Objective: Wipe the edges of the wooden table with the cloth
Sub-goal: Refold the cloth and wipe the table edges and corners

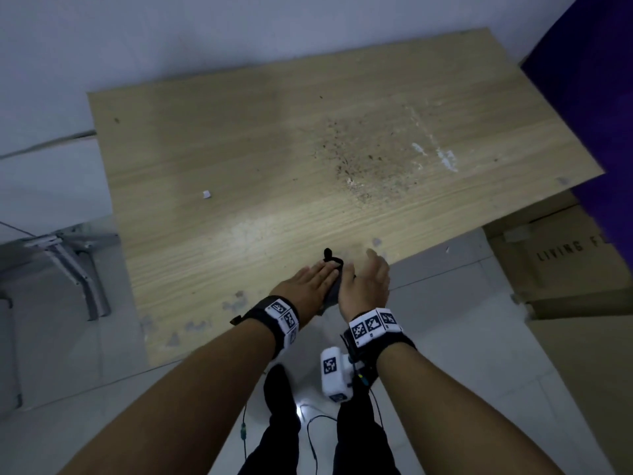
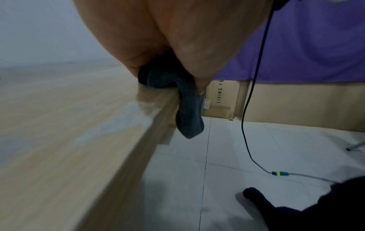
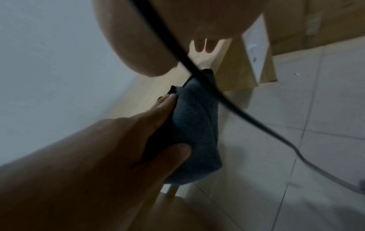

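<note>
While the person stands at the near side of the table [image 1: 212, 159], the left hand [image 1: 308, 286] lies with straight fingers on top of the dark cloth [image 2: 189, 112], thumb tucked against it below; the grip is a flat press that pins the cloth over the table's near edge, with a loose tail hanging past the side face. Right hand [image 1: 364, 284] sits just beside it, fingers relaxed and holding nothing, touching or nearly touching the cloth; cannot tell which. Step in hand, by my reading: wiping the near edge, about midway along it. Next move calls for sliding the cloth along that edge with steady downward pressure, keeping the fold wrapped over the lip. Farther in, a patch of dark specks [image 1: 370, 166] and white smears [image 1: 445, 159] mark the top. Cardboard boxes [image 1: 561, 262] stand beyond the right corner.
</note>
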